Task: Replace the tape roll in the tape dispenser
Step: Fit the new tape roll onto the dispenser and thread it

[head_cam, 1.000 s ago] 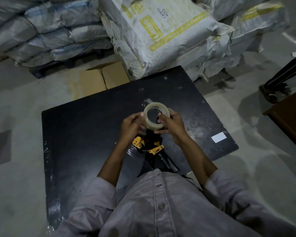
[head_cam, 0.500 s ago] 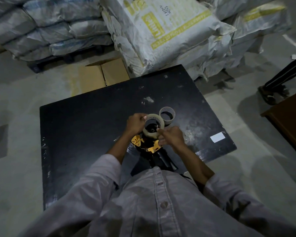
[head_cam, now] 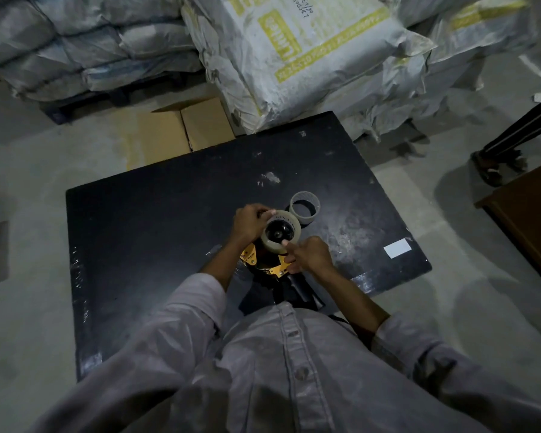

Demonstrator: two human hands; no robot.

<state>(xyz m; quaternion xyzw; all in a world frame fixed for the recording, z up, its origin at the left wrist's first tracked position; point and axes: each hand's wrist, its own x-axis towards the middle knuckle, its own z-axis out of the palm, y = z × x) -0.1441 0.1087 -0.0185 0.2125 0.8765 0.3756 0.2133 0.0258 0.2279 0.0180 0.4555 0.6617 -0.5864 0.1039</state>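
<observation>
A pale tape roll (head_cam: 291, 230) sits around the black hub of the yellow and black tape dispenser (head_cam: 274, 269), which lies near the front edge of the black table (head_cam: 156, 232). My left hand (head_cam: 250, 223) grips the roll's far left rim. My right hand (head_cam: 308, 255) presses on the roll's near rim with fingers curled, partly covering the dispenser's yellow frame. An empty tape core (head_cam: 305, 206) stands on the table just behind the roll. The dispenser's black handle (head_cam: 300, 292) points toward my body.
A white label (head_cam: 397, 247) lies near the table's right edge. Stacked sacks (head_cam: 294, 57) and a flattened cardboard box (head_cam: 185, 129) stand behind the table. A brown wooden surface (head_cam: 531, 210) is at the right, and another person's sandalled foot (head_cam: 497, 168) rests on the floor.
The roll came down from mid-air in both hands onto the dispenser's hub. The empty core behind it came into view. My hands lowered toward the table.
</observation>
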